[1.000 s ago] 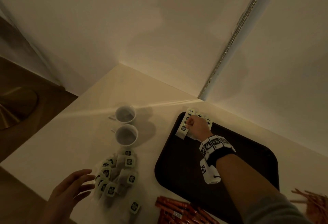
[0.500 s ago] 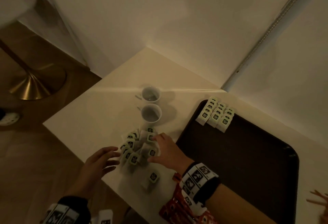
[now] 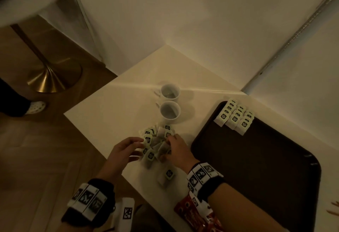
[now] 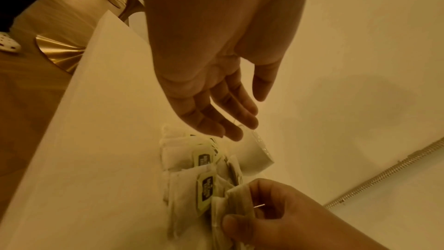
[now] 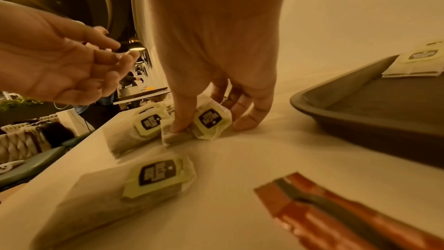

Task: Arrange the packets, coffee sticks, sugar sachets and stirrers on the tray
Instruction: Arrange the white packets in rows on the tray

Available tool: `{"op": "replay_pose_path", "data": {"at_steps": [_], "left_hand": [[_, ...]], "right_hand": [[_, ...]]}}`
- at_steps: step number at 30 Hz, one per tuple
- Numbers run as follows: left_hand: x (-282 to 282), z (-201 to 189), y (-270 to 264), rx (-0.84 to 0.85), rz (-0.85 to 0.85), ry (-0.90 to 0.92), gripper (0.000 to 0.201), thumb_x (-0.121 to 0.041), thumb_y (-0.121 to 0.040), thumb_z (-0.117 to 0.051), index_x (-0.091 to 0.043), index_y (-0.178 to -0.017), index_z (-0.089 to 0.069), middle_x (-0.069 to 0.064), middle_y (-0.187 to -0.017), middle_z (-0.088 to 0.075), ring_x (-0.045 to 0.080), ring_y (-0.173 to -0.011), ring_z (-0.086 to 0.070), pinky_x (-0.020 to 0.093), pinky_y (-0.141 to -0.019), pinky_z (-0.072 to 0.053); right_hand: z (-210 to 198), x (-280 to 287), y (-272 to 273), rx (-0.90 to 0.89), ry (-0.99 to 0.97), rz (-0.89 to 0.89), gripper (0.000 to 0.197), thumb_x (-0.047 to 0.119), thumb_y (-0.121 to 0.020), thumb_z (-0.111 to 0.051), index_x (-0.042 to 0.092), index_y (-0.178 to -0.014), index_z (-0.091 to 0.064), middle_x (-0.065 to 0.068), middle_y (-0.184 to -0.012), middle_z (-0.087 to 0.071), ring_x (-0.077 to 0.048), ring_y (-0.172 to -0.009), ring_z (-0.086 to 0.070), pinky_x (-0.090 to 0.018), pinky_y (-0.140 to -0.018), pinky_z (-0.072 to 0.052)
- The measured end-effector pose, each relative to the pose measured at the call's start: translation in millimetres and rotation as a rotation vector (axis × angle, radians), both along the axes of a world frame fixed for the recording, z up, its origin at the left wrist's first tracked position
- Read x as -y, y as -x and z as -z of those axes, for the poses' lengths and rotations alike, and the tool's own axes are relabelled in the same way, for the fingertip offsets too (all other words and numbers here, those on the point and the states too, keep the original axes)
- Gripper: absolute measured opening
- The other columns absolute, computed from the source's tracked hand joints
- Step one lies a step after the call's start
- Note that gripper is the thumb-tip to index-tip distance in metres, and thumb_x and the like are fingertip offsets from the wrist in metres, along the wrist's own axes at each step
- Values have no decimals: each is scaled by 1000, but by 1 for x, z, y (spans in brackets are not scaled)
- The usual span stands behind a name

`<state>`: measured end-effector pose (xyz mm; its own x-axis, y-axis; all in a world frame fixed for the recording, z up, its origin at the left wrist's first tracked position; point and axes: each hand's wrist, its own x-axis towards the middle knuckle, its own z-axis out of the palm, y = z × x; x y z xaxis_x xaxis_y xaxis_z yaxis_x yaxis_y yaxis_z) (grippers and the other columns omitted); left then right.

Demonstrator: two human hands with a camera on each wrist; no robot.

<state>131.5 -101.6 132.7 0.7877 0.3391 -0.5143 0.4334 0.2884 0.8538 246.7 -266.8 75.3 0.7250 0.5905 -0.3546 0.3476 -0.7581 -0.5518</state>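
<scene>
Packets [image 3: 235, 117] in three neat rows at tray [image 3: 256, 167] far-left corner; loose pile [image 3: 156, 143] on tabletop [image 3: 119, 107] left of tray; right hand [image 3: 177, 149] grip pinching packets from pile, left hand [image 3: 122, 151] open beside it; coffee sticks [image 3: 198, 215] at near tabletop edge, not yet on tray

Head view is dim and soft; label print on the loose packets [image 3: 156, 143] is unreadable. Right hand [image 3: 177, 151] covers the side of that heap toward the tray [image 3: 260, 169], so the count under it is unknown. Coffee sticks [image 3: 199, 217] near the tray's front corner are mostly hidden under the right forearm and cut by the bottom edge. Stirrers [image 3: 334, 208] past the tray's far side: only tips in frame. In the right wrist view the right hand's fingertips [image 5: 245, 123] are partly behind the pinched packet [image 5: 209, 121]; the coffee sticks are blurred and cropped. In the left wrist view the cup [image 4: 254, 156] behind the packets is partly hidden by the left hand [image 4: 216, 67].
</scene>
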Motion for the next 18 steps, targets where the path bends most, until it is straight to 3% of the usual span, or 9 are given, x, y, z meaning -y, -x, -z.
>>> {"op": "replay_pose_path", "data": {"at_steps": [6, 9, 11, 12, 15, 18], "left_hand": [[5, -6, -21, 33, 29, -31, 15, -6, -95, -52, -7, -96, -66, 3, -82, -69, 19, -73, -59, 24, -65, -50], [8, -10, -35, 40, 132, -116, 11, -11, -94, -56, -11, -101, -65, 6, -94, -67, 13, -75, -60, 23, -68, -49], [14, -19, -47, 10, 267, -117, 14, -24, -95, -56, -17, -106, -62, 6, -105, -65, 10, -79, -63, 27, -73, -50], [18, -25, -53, -18, 347, -83, 22, -36, -95, -54, -20, -109, -61, 6, -108, -66, 13, -85, -64, 31, -77, -51], [30, -46, -74, -61, 545, 155, 67, -71, -85, -39, -17, -117, -63, 13, -113, -68, 28, -98, -66, 36, -78, -54], [42, -67, -92, -19, 613, 316, 82, -74, -87, -21, -11, -119, -62, 18, -113, -68, 31, -94, -67, 32, -73, -57]], "right_hand": [[-7, 5, -4, -42, -33, -3, 29, 15, -80, -68, 18, -94, -43, -8, -99, -59, -25, -93, -57, -30, -72, -40], [-29, 11, -13, -93, -123, 8, 34, 20, -77, -75, 16, -92, -45, -3, -89, -56, -17, -81, -54, -27, -68, -41], [-58, 13, -23, -154, -226, 16, 40, 19, -70, -81, 14, -97, -52, 1, -92, -59, -10, -79, -55, -16, -67, -42], [-74, 13, -29, -181, -267, 6, 42, 17, -68, -83, 13, -99, -55, 0, -95, -61, -10, -82, -57, -16, -70, -45], [-120, 16, -41, -193, -356, -63, 43, 12, -66, -83, 14, -101, -59, -3, -98, -67, -14, -89, -64, -30, -77, -55], [-147, 22, -51, -108, -414, -100, 44, 11, -64, -84, 30, -92, -57, 10, -89, -65, 2, -82, -61, -19, -72, -50]]}}
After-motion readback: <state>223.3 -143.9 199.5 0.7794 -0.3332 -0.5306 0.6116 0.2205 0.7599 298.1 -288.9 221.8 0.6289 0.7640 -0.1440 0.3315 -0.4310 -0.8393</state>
